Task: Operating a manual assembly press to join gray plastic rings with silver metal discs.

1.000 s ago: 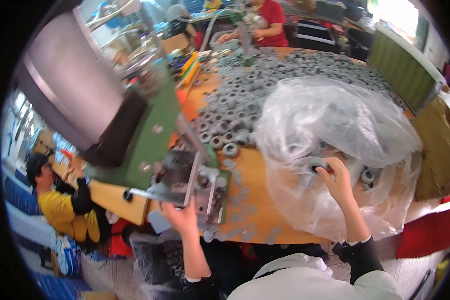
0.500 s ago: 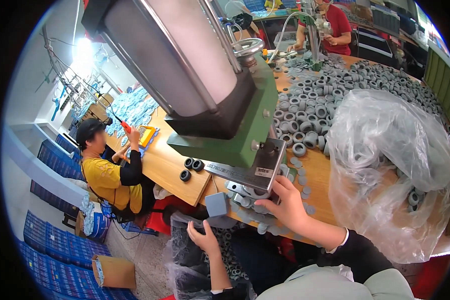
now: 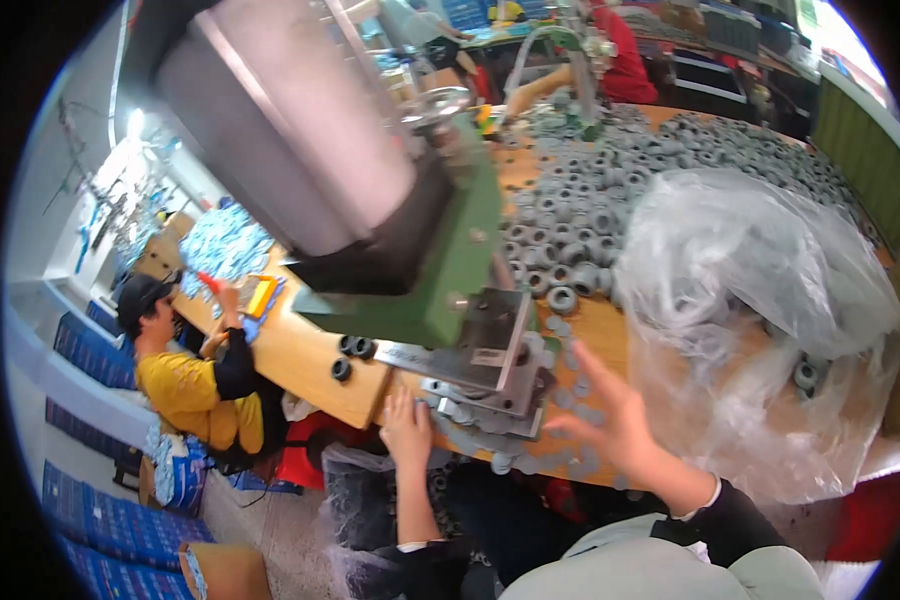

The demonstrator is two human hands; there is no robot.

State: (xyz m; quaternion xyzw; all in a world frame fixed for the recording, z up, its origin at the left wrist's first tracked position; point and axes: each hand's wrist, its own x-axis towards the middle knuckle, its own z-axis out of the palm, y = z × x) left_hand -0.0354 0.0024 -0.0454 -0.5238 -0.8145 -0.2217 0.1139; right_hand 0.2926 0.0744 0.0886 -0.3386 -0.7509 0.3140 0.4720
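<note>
A large press (image 3: 390,200) with a grey-white cylinder and green head stands over a metal fixture (image 3: 490,405) at the table edge. My left hand (image 3: 406,430) lies at the fixture's left side, fingers stretched over the spot of a small blue-grey box, which it mostly hides. To the right of the fixture my right hand (image 3: 615,420) hangs with fingers spread, holding nothing. It is slightly blurred. Flat grey discs (image 3: 560,460) lie around the fixture's base. Whether a part sits inside the fixture cannot be made out.
Many grey rings (image 3: 560,250) are heaped across the table beyond the press, beside a clear plastic bag (image 3: 730,270). Several black rings (image 3: 342,368) sit to the left. A co-worker in yellow (image 3: 185,385) sits at left; another in red (image 3: 625,55) works at the far side.
My right hand has drawn back rightward from the fixture and spread its fingers. My left hand has risen onto the blue-grey box. The whole view has shifted.
</note>
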